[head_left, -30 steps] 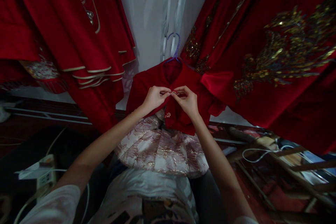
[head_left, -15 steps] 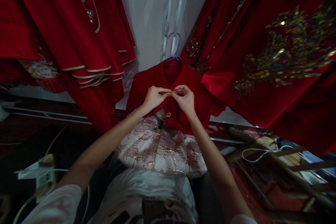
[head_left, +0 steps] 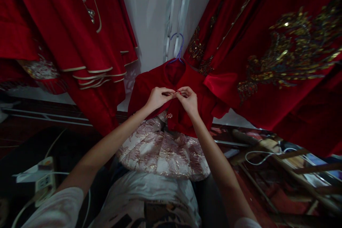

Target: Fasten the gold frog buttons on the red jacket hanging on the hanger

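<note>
A red jacket hangs from a purple hanger, its front facing me. My left hand pinches the jacket's front edge from the left. From the right, my right hand pinches the same edge, and the fingertips of both hands meet there. A small ornate button shows between them, partly covered by fingers. Lower on the front sits another flower-shaped button. Below the jacket, a shiny pink and white patterned fabric lies across my lap.
Red garments with pale trim hang at left. On the right hangs a red garment with gold sequins. A power strip with cables lies at lower left. Wooden bars and a white cable are at lower right.
The lower flower-shaped button and the jacket's front edge have shifted slightly left and up. Both hands keep their pinch at nearly the same spot.
</note>
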`<control>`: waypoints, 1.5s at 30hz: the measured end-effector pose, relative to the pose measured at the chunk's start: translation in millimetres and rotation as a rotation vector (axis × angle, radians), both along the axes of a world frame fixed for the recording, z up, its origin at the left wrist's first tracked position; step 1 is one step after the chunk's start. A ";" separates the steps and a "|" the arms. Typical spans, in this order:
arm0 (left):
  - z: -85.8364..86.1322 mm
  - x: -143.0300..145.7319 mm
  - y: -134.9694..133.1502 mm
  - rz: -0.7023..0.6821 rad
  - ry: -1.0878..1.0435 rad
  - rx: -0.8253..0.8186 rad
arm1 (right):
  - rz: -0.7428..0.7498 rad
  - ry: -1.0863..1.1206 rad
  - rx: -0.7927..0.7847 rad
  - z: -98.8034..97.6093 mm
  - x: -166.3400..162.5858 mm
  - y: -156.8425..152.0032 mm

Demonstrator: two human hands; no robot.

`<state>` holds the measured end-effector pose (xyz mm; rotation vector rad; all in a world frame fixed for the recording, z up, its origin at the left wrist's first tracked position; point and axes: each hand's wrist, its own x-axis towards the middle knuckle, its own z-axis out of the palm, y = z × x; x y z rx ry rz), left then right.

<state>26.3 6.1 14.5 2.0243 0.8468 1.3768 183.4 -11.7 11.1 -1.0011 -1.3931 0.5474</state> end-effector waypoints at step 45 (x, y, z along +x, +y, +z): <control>18.4 -14.3 -5.7 0.041 0.346 0.457 | 0.207 0.014 -0.077 1.6 14.1 -17.5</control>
